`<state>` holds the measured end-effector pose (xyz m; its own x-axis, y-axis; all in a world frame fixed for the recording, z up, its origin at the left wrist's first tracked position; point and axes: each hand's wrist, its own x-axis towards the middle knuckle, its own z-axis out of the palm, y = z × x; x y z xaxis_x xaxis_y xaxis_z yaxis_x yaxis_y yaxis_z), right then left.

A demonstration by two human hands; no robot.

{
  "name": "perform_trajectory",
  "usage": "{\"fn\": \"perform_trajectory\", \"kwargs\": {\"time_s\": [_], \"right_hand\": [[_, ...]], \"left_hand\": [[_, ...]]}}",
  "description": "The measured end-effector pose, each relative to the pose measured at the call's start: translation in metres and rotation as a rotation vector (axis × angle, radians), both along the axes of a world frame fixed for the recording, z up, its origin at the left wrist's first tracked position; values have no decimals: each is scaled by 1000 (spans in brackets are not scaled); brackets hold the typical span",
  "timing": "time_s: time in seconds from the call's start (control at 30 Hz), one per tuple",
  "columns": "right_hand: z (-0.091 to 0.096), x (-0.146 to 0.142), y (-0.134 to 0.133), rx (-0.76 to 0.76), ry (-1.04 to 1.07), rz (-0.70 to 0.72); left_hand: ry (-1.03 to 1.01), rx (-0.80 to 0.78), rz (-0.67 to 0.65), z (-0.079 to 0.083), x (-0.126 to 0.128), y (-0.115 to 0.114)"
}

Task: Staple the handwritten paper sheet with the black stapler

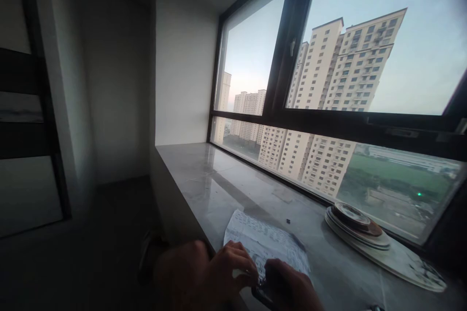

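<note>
My left hand point(235, 269) is closed, its thumb and fingers curled into a pinch at the near edge of a sheet of paper. The fingertips meet the end of a small dark object point(263, 296), whose kind I cannot make out in the dim light. My right hand point(292, 284) is wrapped round that same object, with most of its fingers hidden. Under and beyond both hands the crumpled white paper point(262, 235), covered in dark writing, lies on the grey marbled window sill point(197, 175).
At the right, several stacked round plates point(355, 223) rest on an oval marbled slab point(412, 265). A tiny dark bit point(288, 221) lies beyond the paper. The dark-framed window point(277, 87) borders the sill; a bare knee point(182, 267) is against its front edge.
</note>
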<state>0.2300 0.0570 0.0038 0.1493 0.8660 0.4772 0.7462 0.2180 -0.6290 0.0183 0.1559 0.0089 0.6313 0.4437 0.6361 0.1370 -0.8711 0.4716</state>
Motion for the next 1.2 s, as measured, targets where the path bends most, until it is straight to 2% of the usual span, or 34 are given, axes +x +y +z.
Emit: {"fn": "perform_trajectory", "kwargs": {"time_s": [0.2,0.43,0.53,0.73,0.9,1.1,1.2], "right_hand": [[-12,2,3,-49,24,21],[-13,4,5,-34,-8,26],[-9,5,1,-42,-19,45],[13,3,-13,-80,-64,13],[18,1,-14,-107,-76,-7],[16,2,-14,-63,-69,0],[15,2,-13,-68,-50,4]], "left_hand": [[-21,-43,62,9,-2,-6],[-42,-42,37,11,-7,-6],[-61,-86,8,11,-4,-4],[-60,-213,-100,20,2,3],[1,-209,-168,18,1,14],[1,-207,-70,14,0,15],[13,-207,-86,16,0,14]]}}
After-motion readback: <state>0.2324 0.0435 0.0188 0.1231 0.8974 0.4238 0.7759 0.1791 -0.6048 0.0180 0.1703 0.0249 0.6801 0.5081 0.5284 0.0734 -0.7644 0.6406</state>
